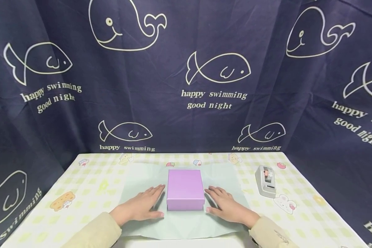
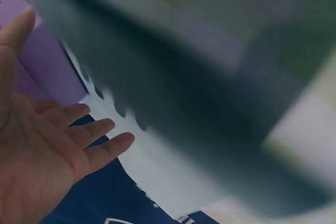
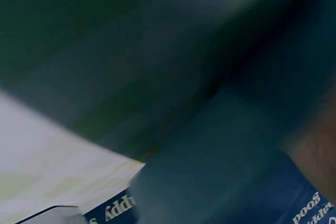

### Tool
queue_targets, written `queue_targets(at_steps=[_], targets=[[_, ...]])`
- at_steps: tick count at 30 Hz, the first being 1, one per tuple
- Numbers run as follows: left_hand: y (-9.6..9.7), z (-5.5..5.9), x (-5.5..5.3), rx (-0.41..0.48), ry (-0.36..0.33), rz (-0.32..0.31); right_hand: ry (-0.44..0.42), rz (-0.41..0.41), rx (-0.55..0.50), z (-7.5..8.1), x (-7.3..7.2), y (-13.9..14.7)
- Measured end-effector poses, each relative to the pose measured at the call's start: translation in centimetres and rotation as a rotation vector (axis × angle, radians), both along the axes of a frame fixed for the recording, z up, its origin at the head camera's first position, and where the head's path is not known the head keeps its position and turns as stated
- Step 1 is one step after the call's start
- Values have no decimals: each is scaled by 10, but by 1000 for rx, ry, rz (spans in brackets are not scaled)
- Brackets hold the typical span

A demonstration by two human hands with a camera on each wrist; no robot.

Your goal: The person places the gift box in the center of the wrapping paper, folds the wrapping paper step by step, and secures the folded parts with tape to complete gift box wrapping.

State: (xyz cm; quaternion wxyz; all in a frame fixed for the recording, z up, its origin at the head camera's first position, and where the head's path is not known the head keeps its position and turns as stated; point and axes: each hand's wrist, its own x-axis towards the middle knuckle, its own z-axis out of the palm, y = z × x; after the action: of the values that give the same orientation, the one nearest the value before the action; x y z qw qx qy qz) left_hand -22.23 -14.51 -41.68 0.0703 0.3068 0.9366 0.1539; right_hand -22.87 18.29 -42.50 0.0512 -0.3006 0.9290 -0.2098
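Note:
A purple lidded box (image 1: 185,186) sits on a pale green sheet (image 1: 186,227) of wrapping paper or thin cloth, near the middle of the table. My left hand (image 1: 141,205) rests on the sheet at the box's left side, fingers straight and thumb spread. On the other side my right hand (image 1: 226,205) lies likewise, its fingertips close to the box's right edge. Neither hand grips anything. In the left wrist view the left hand's palm and loose fingers show beside the box (image 2: 52,61). Dark, blurred sheet (image 3: 199,182) fills much of the right wrist view.
A grey tape dispenser (image 1: 265,181) stands to the right of the sheet. The tablecloth (image 1: 90,186) is checked green and white with cartoon prints. Behind the table hangs a dark blue curtain (image 1: 167,86) with whales, fish and lettering.

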Motion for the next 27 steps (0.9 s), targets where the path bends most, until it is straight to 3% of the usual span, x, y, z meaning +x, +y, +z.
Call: queue_targets(at_steps=[7,20,27], targets=[[14,6,5,36,-10,-21,-27,15,-27,1,0,-13],[12,4,7,-5,-23,0,-13,11,-17,3,0,-15],[10,17,6,-39,77,-40,28,-16,-27,19,1,0]])
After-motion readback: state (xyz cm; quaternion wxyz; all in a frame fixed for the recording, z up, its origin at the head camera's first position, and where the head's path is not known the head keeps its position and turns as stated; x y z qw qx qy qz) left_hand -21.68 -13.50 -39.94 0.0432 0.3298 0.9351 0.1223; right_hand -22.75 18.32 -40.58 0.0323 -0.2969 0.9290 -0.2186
